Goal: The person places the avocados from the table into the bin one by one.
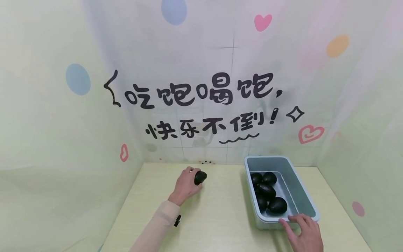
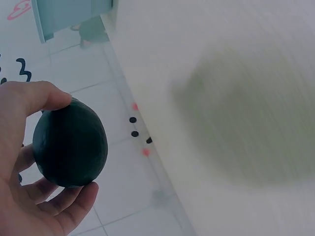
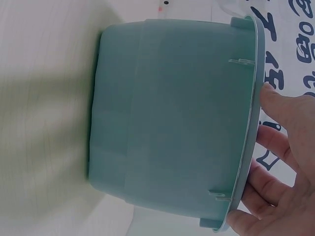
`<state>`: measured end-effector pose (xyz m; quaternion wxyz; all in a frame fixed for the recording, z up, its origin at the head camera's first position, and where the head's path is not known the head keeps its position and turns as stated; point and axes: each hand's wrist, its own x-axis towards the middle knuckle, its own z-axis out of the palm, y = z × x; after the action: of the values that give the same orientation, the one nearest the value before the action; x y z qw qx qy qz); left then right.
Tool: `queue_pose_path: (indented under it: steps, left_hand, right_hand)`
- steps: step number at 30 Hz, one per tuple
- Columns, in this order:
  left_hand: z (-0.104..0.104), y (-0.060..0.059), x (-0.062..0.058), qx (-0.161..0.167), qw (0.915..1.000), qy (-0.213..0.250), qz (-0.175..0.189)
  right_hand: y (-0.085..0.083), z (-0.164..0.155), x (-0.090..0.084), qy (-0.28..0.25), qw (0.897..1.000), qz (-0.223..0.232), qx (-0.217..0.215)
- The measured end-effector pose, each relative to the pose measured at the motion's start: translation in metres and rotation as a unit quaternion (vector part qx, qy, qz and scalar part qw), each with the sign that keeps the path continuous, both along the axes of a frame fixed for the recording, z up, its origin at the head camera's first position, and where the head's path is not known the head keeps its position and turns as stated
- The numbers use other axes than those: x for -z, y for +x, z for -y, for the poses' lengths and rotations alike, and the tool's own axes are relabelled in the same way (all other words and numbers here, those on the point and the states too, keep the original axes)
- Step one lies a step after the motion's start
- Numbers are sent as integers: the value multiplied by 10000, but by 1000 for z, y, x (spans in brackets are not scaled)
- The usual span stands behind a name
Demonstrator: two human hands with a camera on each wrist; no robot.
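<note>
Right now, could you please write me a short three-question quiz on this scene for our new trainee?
1. True or false: the left hand grips a dark avocado.
2. Where does the right hand rest?
A. flat on the table
B. on the near rim of the blue bin
C. inside the bin on the fruit
3. Fill in: the other avocados lie in the ____.

Key: 1 true; 2 B; 3 bin.

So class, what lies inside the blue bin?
Several dark avocados lie heaped inside the blue bin; five show. Any beneath them, and the floor under the heap, are covered.
</note>
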<state>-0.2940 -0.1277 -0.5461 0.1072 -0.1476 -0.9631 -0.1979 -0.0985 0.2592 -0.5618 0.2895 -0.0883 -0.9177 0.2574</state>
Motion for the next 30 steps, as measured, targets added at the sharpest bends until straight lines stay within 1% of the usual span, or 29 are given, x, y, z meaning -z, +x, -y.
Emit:
queue_pose_path:
  steps: [7,12,18,24,30]
  left_hand:
    - [-13,2,-11,117,9999,51,-23]
    - [-19,2,-15,196,9997,4,-160]
    - [-26,1,-20,328,9989,-106,-319]
    - [-35,-2,-24,451,9981,-4,-428]
    - [-45,-1,-29,544,9976,10,-421]
  right_hand:
    - [2,-1,0,16,10000,89,15]
    - [2,-1,1,23,10000,-63,-18]
    - [1,-1,3,-18,9999,103,32]
    - [0,-2,3,41,10000,-9,-47]
    - [0,-3,0,47,9997,221,-21]
